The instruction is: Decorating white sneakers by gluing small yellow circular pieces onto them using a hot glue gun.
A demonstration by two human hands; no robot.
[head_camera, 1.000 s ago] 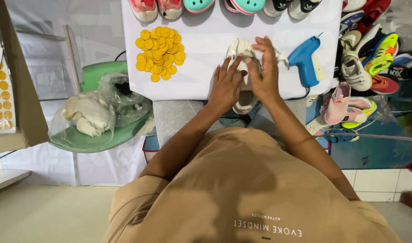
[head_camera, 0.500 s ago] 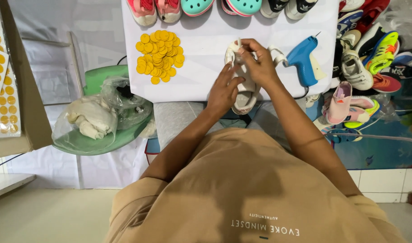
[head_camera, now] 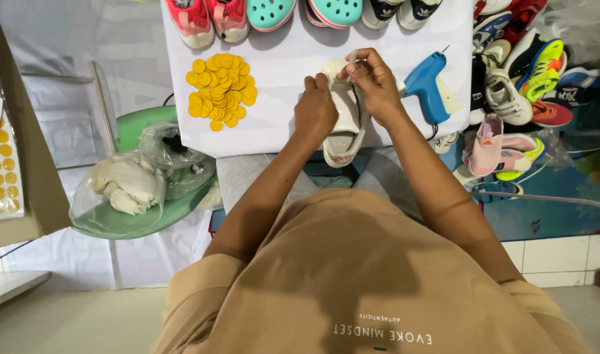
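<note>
I see both hands on the small cream rubber sandal point(head_camera: 344, 128) lying on the white counter point(head_camera: 280, 124). My left hand point(head_camera: 315, 113) covers its strap, fingers curled onto it, and my right hand point(head_camera: 375, 82) pinches its toe end. Its middle is hidden beneath them.

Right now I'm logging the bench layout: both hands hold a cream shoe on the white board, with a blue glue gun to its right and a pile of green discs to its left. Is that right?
Not quite: the discs are yellow, not green, as the head view shows. The rest stands: left hand and right hand hold the cream shoe on the white board, with the blue glue gun to its right.
</note>
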